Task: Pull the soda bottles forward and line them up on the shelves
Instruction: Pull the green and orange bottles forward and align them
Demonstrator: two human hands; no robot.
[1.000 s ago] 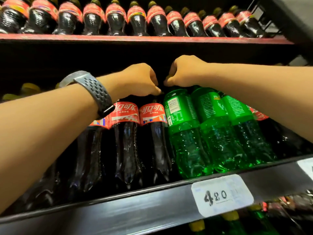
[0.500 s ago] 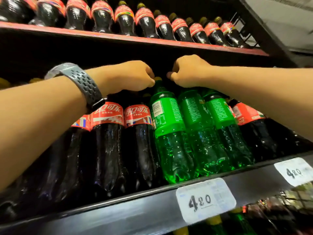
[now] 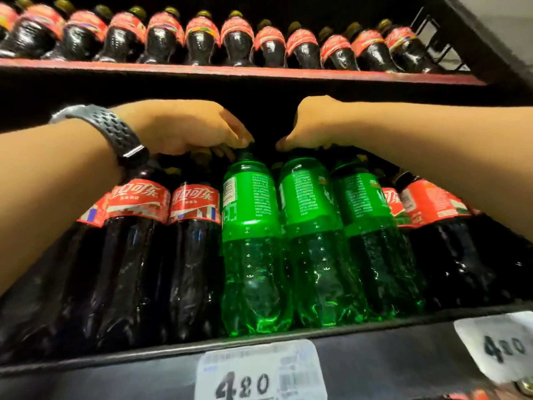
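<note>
Head view: compared with a second ago, my left hand (image 3: pixel 184 127) has slid off the cola tops over to the cap of the first green bottle (image 3: pixel 251 241). The right hand (image 3: pixel 314 124) has stayed parked on the green tops next door.

Left fingers are curled down, with the tips pinching that cap at mid-frame. Right fingers are curled over the neck of the second green bottle (image 3: pixel 314 241); the cap is hidden under the hand, so I can't see the actual pinch.

All three green bottles sit centre frame, and their bases look to be already at the black lip of the shelf (image 3: pixel 375 321). The cola bottles (image 3: pixel 138 249) stand to the left of them.

My take on doing it right:
- Grab low on the neck rather than the cap, so the base slides instead of tipping.
- Drag slowly and stop at the lip.
- Twist them so the logo faces out, since the green labels seem to be showing their small print.

The bottles are thin glossy plastic and will flex if squeezed. The green ones have rows of little bumps on the lower body and a pinched waist under a shiny wrap label. The cola is near-black with red labels. The shelf looks like painted metal, with a paper price tag (image 3: pixel 259 373) stuck on the front. Upper frame, another row of small cola bottles (image 3: pixel 236 43) stands on a red-edged shelf (image 3: pixel 230 73).
</note>
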